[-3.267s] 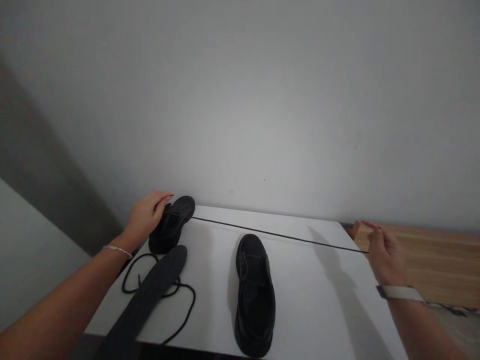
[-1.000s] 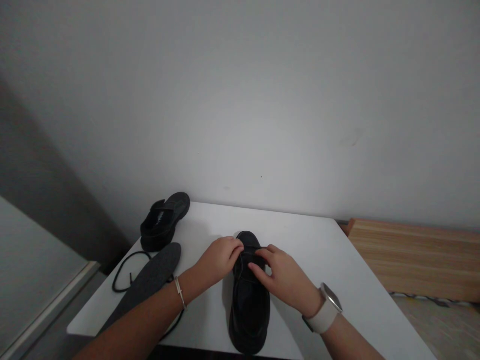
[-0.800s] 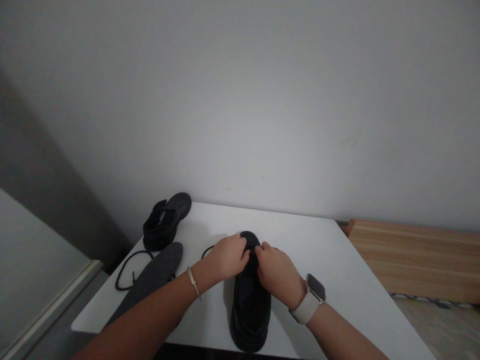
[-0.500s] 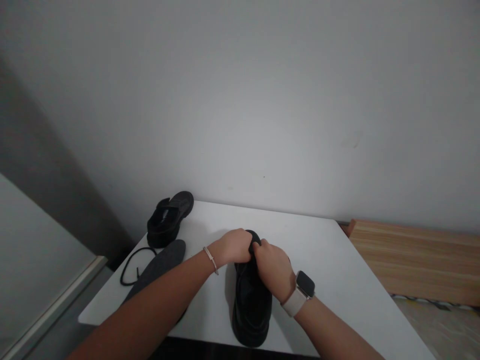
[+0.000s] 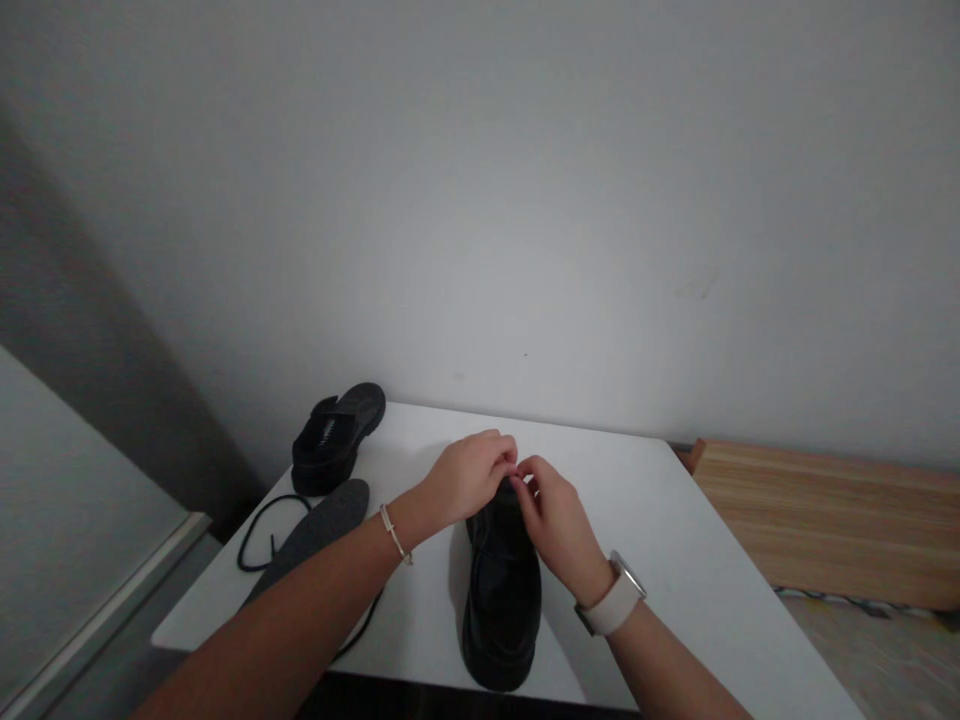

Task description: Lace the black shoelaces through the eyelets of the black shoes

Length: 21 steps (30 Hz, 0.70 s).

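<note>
A black shoe (image 5: pixel 502 610) lies on the white table (image 5: pixel 675 560), toe towards the wall. My left hand (image 5: pixel 465 480) and my right hand (image 5: pixel 551 520) meet just above its toe end. The fingertips of both are pinched together there on a thin dark shoelace, which is mostly hidden by the fingers. A second black shoe (image 5: pixel 337 440) sits at the table's far left corner, apart from my hands. A dark grey insole (image 5: pixel 315 530) lies to the left of my forearm, with a loose black lace (image 5: pixel 255 530) looped beside it.
A plain grey wall rises right behind the table. A light wooden surface (image 5: pixel 825 510) adjoins the table on the right. The table's left edge drops off beside the insole. I wear a white watch (image 5: pixel 611 605) and a thin bracelet (image 5: pixel 394 533).
Earlier my right hand drew a lace out of the far shoe while my left held it. Both hands then came to the near shoe, and have now lifted from gripping its toe to a fingertip pinch.
</note>
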Each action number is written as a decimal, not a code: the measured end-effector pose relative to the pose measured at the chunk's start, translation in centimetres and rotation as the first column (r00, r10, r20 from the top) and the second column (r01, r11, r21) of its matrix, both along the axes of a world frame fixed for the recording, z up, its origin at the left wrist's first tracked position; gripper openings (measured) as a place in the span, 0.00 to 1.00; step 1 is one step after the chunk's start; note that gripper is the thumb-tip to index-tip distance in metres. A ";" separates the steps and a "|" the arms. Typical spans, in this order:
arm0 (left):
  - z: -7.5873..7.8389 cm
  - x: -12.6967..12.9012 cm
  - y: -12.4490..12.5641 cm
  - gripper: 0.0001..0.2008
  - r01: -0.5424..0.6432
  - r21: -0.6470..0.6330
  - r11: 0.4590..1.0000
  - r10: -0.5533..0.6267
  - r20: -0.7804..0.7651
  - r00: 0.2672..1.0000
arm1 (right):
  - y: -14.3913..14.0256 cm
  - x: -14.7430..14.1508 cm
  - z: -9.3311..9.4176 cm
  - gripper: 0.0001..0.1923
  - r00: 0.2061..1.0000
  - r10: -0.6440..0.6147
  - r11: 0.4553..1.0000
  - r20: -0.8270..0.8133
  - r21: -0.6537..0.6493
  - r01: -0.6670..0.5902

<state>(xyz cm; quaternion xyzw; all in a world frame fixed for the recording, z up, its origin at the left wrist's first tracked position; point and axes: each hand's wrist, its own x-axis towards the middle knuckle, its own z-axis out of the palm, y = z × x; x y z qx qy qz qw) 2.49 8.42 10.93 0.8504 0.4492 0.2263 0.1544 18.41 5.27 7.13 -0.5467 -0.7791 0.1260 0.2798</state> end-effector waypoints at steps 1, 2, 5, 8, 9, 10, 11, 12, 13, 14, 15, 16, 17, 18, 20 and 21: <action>1.1 0.0 -0.6 0.07 0.002 0.028 1.000 -0.003 0.057 0.998 | -0.1 0.0 0.5 0.07 0.997 0.010 1.000 -0.080 0.007 -0.009; 2.2 -0.1 -1.2 0.06 0.006 0.051 0.999 -0.011 0.108 0.994 | -0.2 -0.1 1.1 0.08 0.981 0.033 0.999 -0.194 0.015 -0.031; 5.3 -0.1 -3.0 0.06 0.030 0.157 0.987 -0.081 0.333 0.939 | -1.2 -0.3 3.7 0.07 0.753 0.155 0.988 -0.639 0.085 -0.131; 7.1 -0.1 -4.3 0.07 0.012 0.214 0.977 -0.115 0.473 0.874 | -2.4 -0.5 6.4 0.06 0.522 0.227 0.970 -0.822 0.145 -0.194; 7.4 -0.1 -4.6 0.06 -0.002 0.222 0.975 -0.112 0.500 0.859 | -2.7 -0.5 7.1 0.06 0.495 0.236 0.966 -0.836 0.147 -0.211; 7.6 -0.1 -4.9 0.06 -0.016 0.229 0.973 -0.110 0.523 0.845 | -3.0 -0.4 7.6 0.06 0.478 0.240 0.963 -0.845 0.143 -0.230; 7.8 0.0 -5.2 0.06 -0.027 0.239 0.971 -0.109 0.541 0.834 | -3.2 -0.4 8.0 0.05 0.468 0.239 0.959 -0.851 0.131 -0.251; 7.9 0.0 -5.4 0.05 -0.035 0.247 0.968 -0.111 0.554 0.825 | -3.2 -0.3 8.3 0.05 0.464 0.236 0.955 -0.854 0.115 -0.273; 7.9 0.0 -5.6 0.05 -0.035 0.249 0.968 -0.115 0.564 0.818 | -3.3 -0.2 8.4 0.05 0.467 0.230 0.952 -0.854 0.096 -0.292; 7.9 0.0 -5.6 0.05 -0.024 0.239 0.971 -0.121 0.574 0.810 | -3.2 -0.1 8.5 0.06 0.476 0.223 0.949 -0.851 0.078 -0.305; 7.7 -0.1 -5.5 0.06 -0.002 0.220 0.976 -0.131 0.588 0.798 | -3.2 0.0 8.5 0.08 0.493 0.215 0.949 -0.843 0.060 -0.310; 7.4 -0.2 -5.2 0.06 0.023 0.190 0.982 -0.136 0.610 0.780 | -3.2 0.1 8.6 0.09 0.512 0.207 0.951 -0.834 0.050 -0.304; 6.9 -0.4 -4.7 0.06 0.041 0.144 0.989 -0.125 0.639 0.759 | -3.2 0.2 8.7 0.09 0.531 0.201 0.957 -0.823 0.049 -0.287; 6.1 -0.6 -3.9 0.07 0.048 0.077 0.996 -0.087 0.666 0.741 | -3.3 0.3 8.9 0.08 0.547 0.198 0.963 -0.813 0.057 -0.264; 3.6 -1.4 -1.8 0.10 0.001 -0.114 0.993 0.077 0.678 0.731 | -3.6 0.5 9.4 0.05 0.575 0.202 0.973 -0.792 0.097 -0.209; 1.9 -1.8 -0.6 0.11 -0.048 -0.231 0.972 0.186 0.624 0.759 | -3.9 0.7 9.7 0.04 0.597 0.211 0.975 -0.774 0.126 -0.181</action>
